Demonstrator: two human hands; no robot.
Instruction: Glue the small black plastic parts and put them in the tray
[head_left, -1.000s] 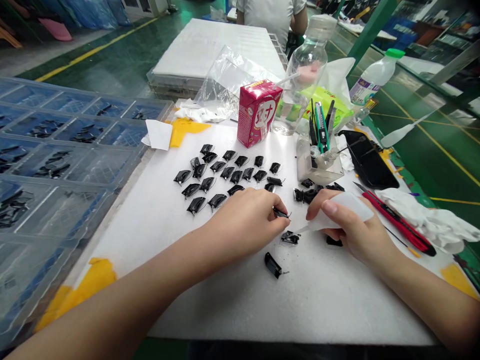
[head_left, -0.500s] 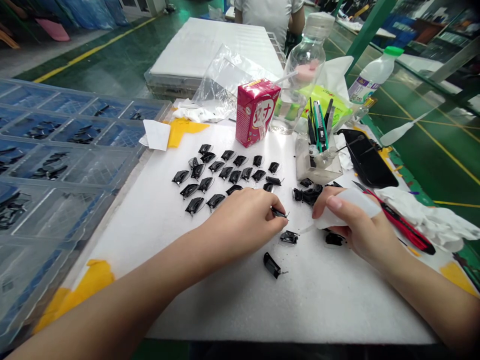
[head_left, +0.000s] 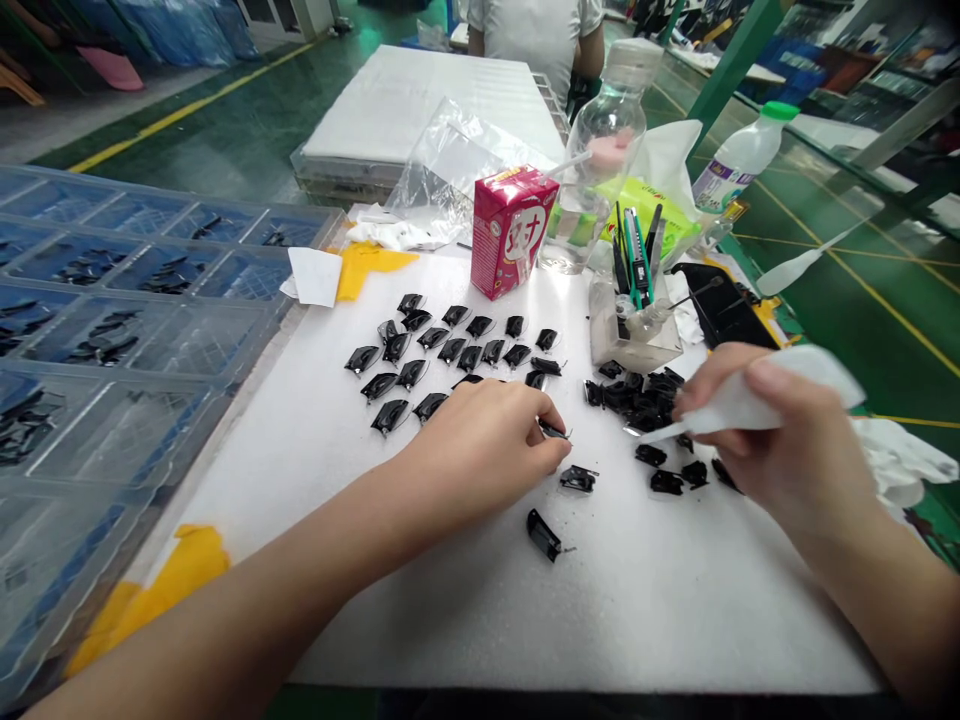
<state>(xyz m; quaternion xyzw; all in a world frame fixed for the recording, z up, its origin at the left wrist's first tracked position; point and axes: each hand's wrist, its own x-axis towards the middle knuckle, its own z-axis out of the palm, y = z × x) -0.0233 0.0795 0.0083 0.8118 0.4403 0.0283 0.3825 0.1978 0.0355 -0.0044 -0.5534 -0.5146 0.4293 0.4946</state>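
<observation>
My left hand [head_left: 495,435] is closed in a pinch on a small black plastic part [head_left: 553,430], mostly hidden by the fingers. My right hand [head_left: 780,430] grips a white squeeze bottle [head_left: 810,385], whose thin nozzle [head_left: 664,432] points left over the loose parts. Just right of my left hand lies a black part with a clear edge [head_left: 579,479]. Nearer to me rests another curved black part [head_left: 544,535]. Several black parts [head_left: 450,350] are spread beyond my left hand. A heap of black parts [head_left: 637,398] lies between the nozzle and the tool holder.
A red drink carton [head_left: 510,235] and a large clear bottle [head_left: 607,130] stand at the back. Cutters and tweezers fill a small holder [head_left: 634,345]. On the left are divided plastic trays [head_left: 157,330] with black parts. A person in white [head_left: 529,35] sits beyond.
My right hand has moved right with the squeeze bottle, drawing the nozzle away from the part beside my left hand. My left hand has barely moved.
</observation>
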